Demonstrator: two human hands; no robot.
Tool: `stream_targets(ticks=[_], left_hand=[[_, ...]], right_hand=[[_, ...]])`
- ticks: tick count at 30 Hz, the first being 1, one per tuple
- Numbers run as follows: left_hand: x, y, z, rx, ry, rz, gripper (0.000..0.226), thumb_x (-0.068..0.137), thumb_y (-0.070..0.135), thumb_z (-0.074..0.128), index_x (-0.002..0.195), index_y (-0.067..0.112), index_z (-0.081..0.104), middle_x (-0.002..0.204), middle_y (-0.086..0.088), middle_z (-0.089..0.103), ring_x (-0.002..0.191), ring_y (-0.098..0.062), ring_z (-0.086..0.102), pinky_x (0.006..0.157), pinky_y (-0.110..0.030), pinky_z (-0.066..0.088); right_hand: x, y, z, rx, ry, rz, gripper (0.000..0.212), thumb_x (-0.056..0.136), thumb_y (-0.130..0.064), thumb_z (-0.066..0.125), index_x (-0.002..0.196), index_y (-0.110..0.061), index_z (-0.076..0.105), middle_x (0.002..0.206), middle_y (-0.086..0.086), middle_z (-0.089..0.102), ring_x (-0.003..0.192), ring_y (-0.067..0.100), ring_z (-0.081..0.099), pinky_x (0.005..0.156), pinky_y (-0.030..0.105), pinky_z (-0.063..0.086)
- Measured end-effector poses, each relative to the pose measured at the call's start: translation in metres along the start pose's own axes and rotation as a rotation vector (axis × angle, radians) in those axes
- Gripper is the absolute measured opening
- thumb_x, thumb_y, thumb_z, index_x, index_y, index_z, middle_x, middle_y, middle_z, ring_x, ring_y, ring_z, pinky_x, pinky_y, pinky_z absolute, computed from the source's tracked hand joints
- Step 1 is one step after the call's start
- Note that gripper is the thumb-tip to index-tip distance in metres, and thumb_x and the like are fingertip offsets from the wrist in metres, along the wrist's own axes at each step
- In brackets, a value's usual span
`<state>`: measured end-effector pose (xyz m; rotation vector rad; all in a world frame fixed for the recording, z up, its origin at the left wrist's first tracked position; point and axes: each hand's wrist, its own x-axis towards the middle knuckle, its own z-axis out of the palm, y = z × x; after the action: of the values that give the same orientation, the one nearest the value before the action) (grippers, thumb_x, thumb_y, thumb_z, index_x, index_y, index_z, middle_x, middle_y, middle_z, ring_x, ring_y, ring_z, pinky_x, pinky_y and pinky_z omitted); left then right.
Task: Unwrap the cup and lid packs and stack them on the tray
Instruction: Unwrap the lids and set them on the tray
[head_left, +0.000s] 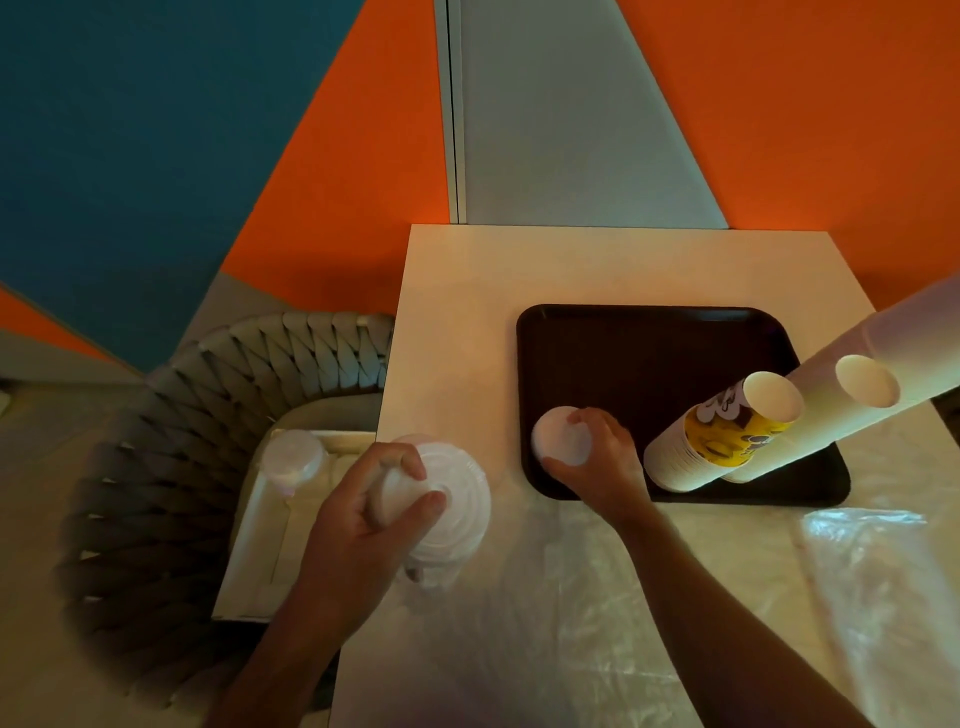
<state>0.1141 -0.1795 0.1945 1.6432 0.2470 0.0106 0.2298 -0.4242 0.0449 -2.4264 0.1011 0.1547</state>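
Observation:
A dark tray (649, 332) lies on the white table (467, 291). Two tall stacks of paper cups stand on its right side: a shorter one with yellow print (722, 436) and a taller plain white one (852, 395). My right hand (597, 457) grips a small stack of white lids (558, 441) at the tray's front left corner. My left hand (374, 514) holds another stack of white lids (452, 499) over the table's left edge, fingers curled round a smaller white piece on top.
Crumpled clear plastic wrap (857, 561) covers the table's front and right. A woven grey chair (171, 441) stands left of the table, holding a white box (280, 519) with a wrapped pack of lids (293, 457) in it. The orange wall is behind.

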Motion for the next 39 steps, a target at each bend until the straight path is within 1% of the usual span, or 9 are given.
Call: stream_targets(ticks=[7, 12, 14, 17, 20, 24, 28, 33, 39], left_hand=[[0.000, -0.001, 0.003, -0.003, 0.003, 0.010, 0.017, 0.071, 0.023, 0.072, 0.079, 0.031, 0.060, 0.107, 0.025, 0.064, 0.084, -0.009, 0.068, 0.041, -0.036, 0.053], [0.001, -0.002, 0.002, 0.009, 0.015, 0.031, 0.025, 0.071, 0.027, 0.075, 0.090, 0.036, 0.063, 0.109, 0.024, 0.063, 0.086, -0.010, 0.068, 0.041, -0.034, 0.052], [0.002, -0.003, 0.001, 0.037, 0.024, 0.059, 0.037, 0.068, 0.036, 0.077, 0.102, 0.041, 0.062, 0.113, 0.020, 0.062, 0.094, -0.007, 0.066, 0.050, -0.027, 0.055], [0.005, -0.005, -0.002, 0.100, 0.038, 0.073, 0.054, 0.064, 0.049, 0.073, 0.116, 0.048, 0.056, 0.121, 0.022, 0.059, 0.107, -0.002, 0.060, 0.076, -0.017, 0.053], [0.005, -0.007, -0.002, 0.105, 0.025, 0.068, 0.058, 0.065, 0.050, 0.073, 0.121, 0.044, 0.056, 0.123, 0.021, 0.060, 0.111, -0.005, 0.060, 0.085, -0.024, 0.052], [0.002, 0.000, -0.001, 0.096, 0.004, 0.107, 0.046, 0.069, 0.051, 0.071, 0.113, 0.048, 0.058, 0.116, 0.022, 0.062, 0.105, -0.006, 0.063, 0.075, -0.027, 0.057], [0.000, 0.005, 0.001, 0.080, -0.013, 0.161, 0.040, 0.074, 0.045, 0.072, 0.111, 0.054, 0.057, 0.115, 0.023, 0.063, 0.105, -0.005, 0.063, 0.073, -0.021, 0.056], [-0.004, 0.010, 0.003, 0.092, -0.014, 0.179, 0.042, 0.080, 0.027, 0.071, 0.114, 0.049, 0.057, 0.112, 0.030, 0.060, 0.105, 0.002, 0.060, 0.064, -0.011, 0.052], [-0.009, 0.014, 0.004, 0.163, 0.009, 0.205, 0.041, 0.083, 0.028, 0.072, 0.116, 0.043, 0.053, 0.112, 0.035, 0.060, 0.102, 0.007, 0.060, 0.071, -0.007, 0.049]], right_hand=[[-0.002, 0.001, 0.000, -0.077, -0.017, -0.022, 0.073, 0.068, -0.041, 0.091, 0.129, -0.022, 0.055, 0.138, -0.002, 0.052, 0.129, 0.027, 0.042, 0.098, 0.039, 0.046], [-0.004, 0.001, -0.001, -0.125, -0.046, -0.030, 0.076, 0.068, -0.045, 0.091, 0.131, -0.024, 0.054, 0.149, 0.001, 0.045, 0.135, 0.030, 0.039, 0.105, 0.044, 0.043], [-0.005, -0.005, -0.006, -0.128, -0.032, 0.004, 0.078, 0.067, -0.050, 0.090, 0.132, -0.027, 0.054, 0.154, 0.000, 0.039, 0.138, 0.030, 0.035, 0.108, 0.049, 0.040], [-0.009, -0.026, -0.019, -0.065, 0.058, -0.011, 0.069, 0.074, -0.051, 0.085, 0.131, -0.026, 0.055, 0.149, -0.002, 0.043, 0.136, 0.027, 0.037, 0.107, 0.051, 0.040], [-0.020, -0.063, -0.040, 0.154, 0.101, -0.071, 0.047, 0.085, -0.041, 0.078, 0.126, -0.028, 0.058, 0.134, -0.008, 0.057, 0.125, 0.015, 0.049, 0.098, 0.039, 0.046], [-0.052, -0.124, -0.067, 0.420, -0.053, -0.175, 0.014, 0.091, -0.023, 0.073, 0.105, -0.024, 0.070, 0.096, -0.015, 0.071, 0.090, 0.004, 0.067, 0.075, 0.022, 0.056], [-0.075, -0.154, -0.078, 0.405, -0.218, -0.261, 0.013, 0.092, -0.020, 0.073, 0.105, -0.024, 0.074, 0.091, -0.015, 0.071, 0.086, 0.003, 0.068, 0.072, 0.016, 0.054], [-0.086, -0.164, -0.083, 0.333, -0.203, -0.255, 0.020, 0.091, -0.026, 0.074, 0.112, -0.027, 0.072, 0.094, -0.021, 0.067, 0.087, -0.006, 0.063, 0.072, 0.009, 0.051], [-0.092, -0.163, -0.091, 0.383, -0.219, -0.205, 0.016, 0.087, -0.024, 0.079, 0.102, -0.024, 0.076, 0.084, -0.017, 0.070, 0.075, -0.004, 0.068, 0.063, 0.008, 0.048]])
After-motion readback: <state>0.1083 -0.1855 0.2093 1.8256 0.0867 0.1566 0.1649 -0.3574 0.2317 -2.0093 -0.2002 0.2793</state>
